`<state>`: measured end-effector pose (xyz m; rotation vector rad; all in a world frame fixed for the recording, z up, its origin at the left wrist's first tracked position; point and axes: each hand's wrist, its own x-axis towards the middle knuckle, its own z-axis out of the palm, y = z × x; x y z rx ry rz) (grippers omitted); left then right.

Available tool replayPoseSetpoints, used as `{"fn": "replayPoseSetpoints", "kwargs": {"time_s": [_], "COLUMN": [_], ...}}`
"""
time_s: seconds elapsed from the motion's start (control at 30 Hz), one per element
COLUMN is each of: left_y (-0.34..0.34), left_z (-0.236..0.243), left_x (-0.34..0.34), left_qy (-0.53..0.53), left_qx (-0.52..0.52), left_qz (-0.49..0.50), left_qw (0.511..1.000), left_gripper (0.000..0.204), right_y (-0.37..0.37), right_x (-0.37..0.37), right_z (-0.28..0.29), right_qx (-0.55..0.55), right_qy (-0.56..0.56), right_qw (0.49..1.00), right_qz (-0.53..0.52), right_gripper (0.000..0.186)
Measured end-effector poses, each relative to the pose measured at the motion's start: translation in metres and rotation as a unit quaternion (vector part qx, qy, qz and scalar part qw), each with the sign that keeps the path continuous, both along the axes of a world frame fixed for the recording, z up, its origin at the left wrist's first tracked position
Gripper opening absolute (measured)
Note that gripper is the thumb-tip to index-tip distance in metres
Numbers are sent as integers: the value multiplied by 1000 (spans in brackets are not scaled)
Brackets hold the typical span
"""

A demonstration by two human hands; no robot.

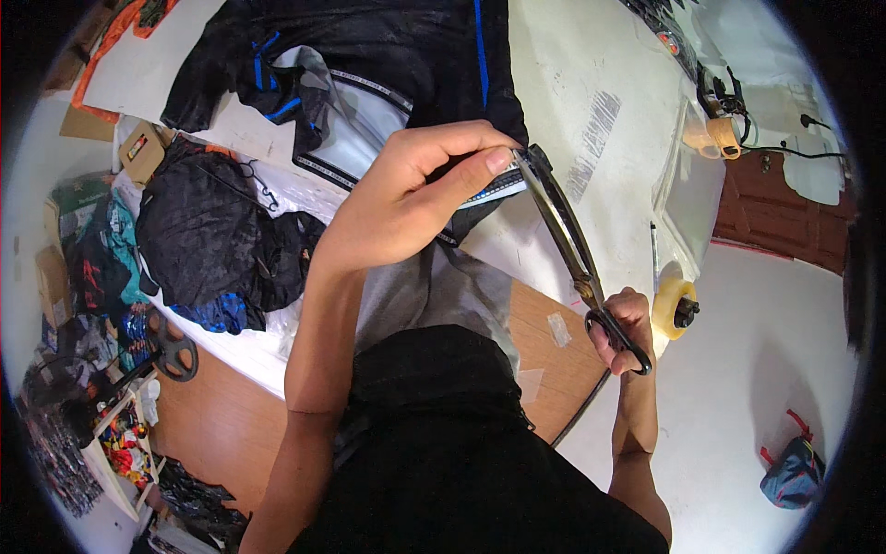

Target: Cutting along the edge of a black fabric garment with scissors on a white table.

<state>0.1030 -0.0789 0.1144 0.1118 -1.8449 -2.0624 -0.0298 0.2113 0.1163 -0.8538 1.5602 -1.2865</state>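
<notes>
A black jacket [443, 69] with blue piping and a pale grey lining lies spread on the white table. Across its lower edge reaches my left hand [397, 198], thumb and forefinger pinched on a bit of the garment's edge; the exact spot between the fingertips is too small to make out. In my right hand [629, 319] are large scissors [570, 245] with black handles, fingers through the loops. Their blades stand parted and point up and left, the tips right at my left fingertips.
To the left, a heap of black clothing [208, 231] rests on white plastic. A yellow tape roll [671, 309] sits at the table's right edge, with an orange cup [715, 138] farther back. A blue bag [794, 471] lies on the floor at right.
</notes>
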Motion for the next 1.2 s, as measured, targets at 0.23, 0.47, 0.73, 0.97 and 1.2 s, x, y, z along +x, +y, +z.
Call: {"fn": "replayPoseSetpoints", "kwargs": {"time_s": [0.23,0.47,0.73,0.97,1.2], "left_y": [1,3,18,31,31], "left_z": [1,-5,-9,-3,-2], "left_x": [3,4,-6,-9,-8], "left_qy": [-18,-35,2,13,20], "left_qx": [19,50,132,238,263], "left_qz": [7,31,99,118,113], "left_qw": [1000,998,986,964,958], "left_gripper": [18,20,18,18,18], "right_y": [3,9,7,6,8], "right_x": [1,6,19,18,16], "right_z": [-2,-3,-10,-18,-18], "right_qx": [7,-65,-65,-43,-35], "right_qy": [4,-81,-160,-161,-158], "right_qw": [1000,992,985,986,987], "right_qz": [1,-66,-17,6,-9], "right_gripper": [59,60,61,63,60]}}
